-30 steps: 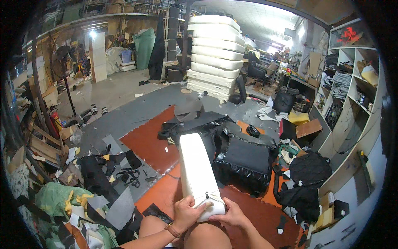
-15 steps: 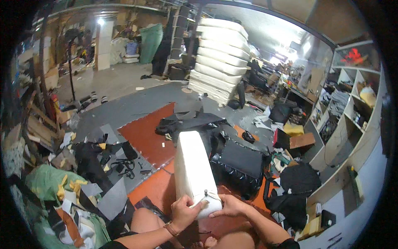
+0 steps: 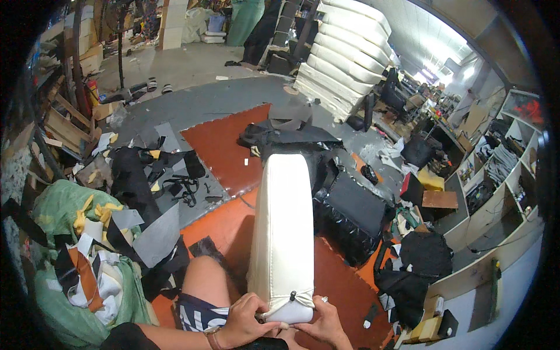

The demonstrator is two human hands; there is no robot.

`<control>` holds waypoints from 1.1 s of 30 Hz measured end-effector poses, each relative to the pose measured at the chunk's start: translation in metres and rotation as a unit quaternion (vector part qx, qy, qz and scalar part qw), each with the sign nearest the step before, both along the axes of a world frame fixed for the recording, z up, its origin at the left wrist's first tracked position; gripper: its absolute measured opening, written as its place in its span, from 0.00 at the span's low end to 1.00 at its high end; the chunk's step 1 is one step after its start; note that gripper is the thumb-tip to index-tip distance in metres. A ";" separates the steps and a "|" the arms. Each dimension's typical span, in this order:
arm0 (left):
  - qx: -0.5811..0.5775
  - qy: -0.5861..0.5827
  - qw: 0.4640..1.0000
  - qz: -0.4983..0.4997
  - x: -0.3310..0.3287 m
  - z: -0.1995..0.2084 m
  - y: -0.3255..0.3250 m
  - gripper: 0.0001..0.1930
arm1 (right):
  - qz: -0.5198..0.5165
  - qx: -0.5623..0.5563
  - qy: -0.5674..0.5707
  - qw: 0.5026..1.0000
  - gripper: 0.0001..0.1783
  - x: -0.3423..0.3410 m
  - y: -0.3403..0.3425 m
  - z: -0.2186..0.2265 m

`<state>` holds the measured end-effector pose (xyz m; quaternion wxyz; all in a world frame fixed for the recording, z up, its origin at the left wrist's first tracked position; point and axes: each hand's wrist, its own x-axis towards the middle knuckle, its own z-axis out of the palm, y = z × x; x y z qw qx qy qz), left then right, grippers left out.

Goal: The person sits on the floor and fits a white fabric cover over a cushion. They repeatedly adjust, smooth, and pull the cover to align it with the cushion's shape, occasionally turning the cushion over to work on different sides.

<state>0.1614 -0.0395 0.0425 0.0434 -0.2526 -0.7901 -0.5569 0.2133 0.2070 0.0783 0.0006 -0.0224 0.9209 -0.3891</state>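
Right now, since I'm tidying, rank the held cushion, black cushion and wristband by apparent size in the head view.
1. Held cushion (nearer the camera)
2. Black cushion
3. Wristband

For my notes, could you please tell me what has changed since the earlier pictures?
The left hand has moved from near the toggle to the lower near edge of the cushion. The right hand stays on its near end. Nothing was let go; the white stack is unchanged.

A stack of white cushions (image 3: 344, 64) stands at the back, right of a green sack (image 3: 246, 22). A bulging green bag (image 3: 58, 204) holds fabric scraps (image 3: 88, 279). Grey cloth (image 3: 501, 162) lies in the shelf unit (image 3: 491, 233); sandals (image 3: 152, 85) lie on the floor (image 3: 198, 55).
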 end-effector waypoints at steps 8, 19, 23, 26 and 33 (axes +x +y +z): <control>0.013 0.051 0.995 0.086 0.007 0.000 0.004 0.24 | -0.046 -0.017 0.028 0.998 0.33 -0.006 -0.010 -0.002; 0.060 0.023 0.984 0.166 0.000 0.002 0.013 0.19 | -0.062 -0.057 0.043 0.996 0.31 -0.029 -0.014 -0.007; 0.084 0.047 0.977 0.191 -0.006 -0.002 0.014 0.19 | -0.076 -0.067 0.042 0.994 0.32 -0.037 -0.025 0.000; 0.092 0.043 0.976 0.195 -0.011 -0.003 0.013 0.20 | -0.091 -0.034 0.045 0.994 0.32 -0.043 -0.032 0.002; 0.102 0.062 0.970 0.210 -0.015 -0.007 0.007 0.20 | -0.100 0.015 0.061 0.993 0.33 -0.046 -0.044 0.008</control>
